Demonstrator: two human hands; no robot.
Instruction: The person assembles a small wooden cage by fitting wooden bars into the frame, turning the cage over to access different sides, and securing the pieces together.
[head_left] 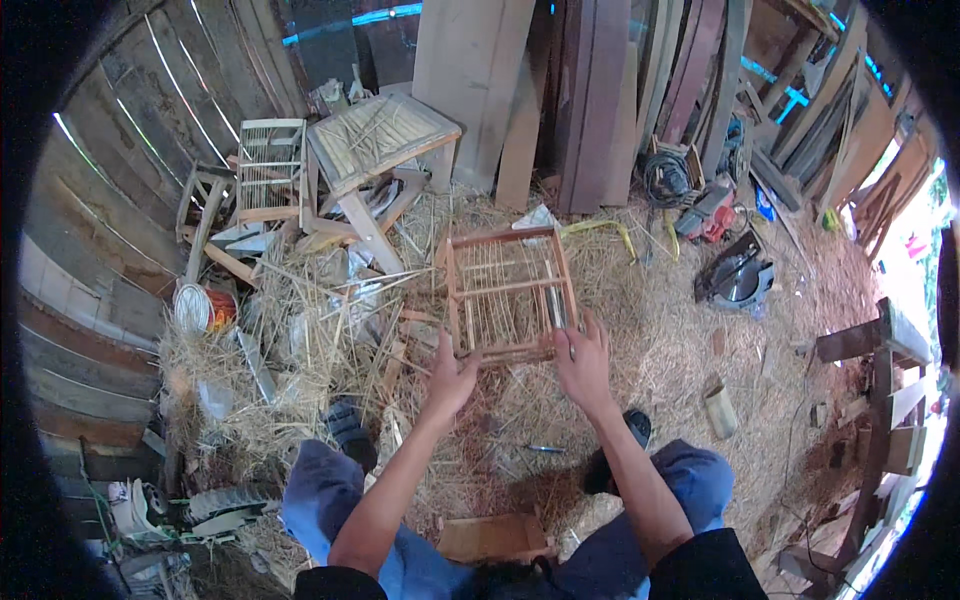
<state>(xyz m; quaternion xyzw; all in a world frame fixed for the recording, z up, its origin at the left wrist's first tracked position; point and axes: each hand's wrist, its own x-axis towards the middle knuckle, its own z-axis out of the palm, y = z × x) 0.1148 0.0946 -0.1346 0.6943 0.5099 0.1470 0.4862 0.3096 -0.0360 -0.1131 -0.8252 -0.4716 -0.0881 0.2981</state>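
1. The wooden frame point(512, 287), barred with thin slats, is in front of the person, over the straw-strewn floor point(665, 340); whether it rests on the straw or is held just above it, I cannot tell.
2. The left hand point(452, 382) has its fingers closed about the frame's near left corner.
3. The right hand point(585, 370) has its fingers gripping the near right corner; the two hands cover parts of these corners.
4. Loose sticks point(345, 298) and tangled straw crowd the frame's left side, reaching close to the left hand.
5. Beyond the frame's far right corner lies a bent yellow strip point(610, 228).
6. Farther right are a circular saw point(737, 275), a red power tool point(712, 208) and a coiled black cable point(668, 178), all well apart from the hands.
7. Far left, a low slatted desk point(395, 125) carries scattered straw, with a slatted wooden rack point(270, 172) beside it and a tin can point(207, 307) nearer.
8. Tall boards point(590, 100) stand upright along the back.
9. A slim blue tool point(545, 449) lies between the feet; a wooden block point(490, 537) sits nearer, between the legs.
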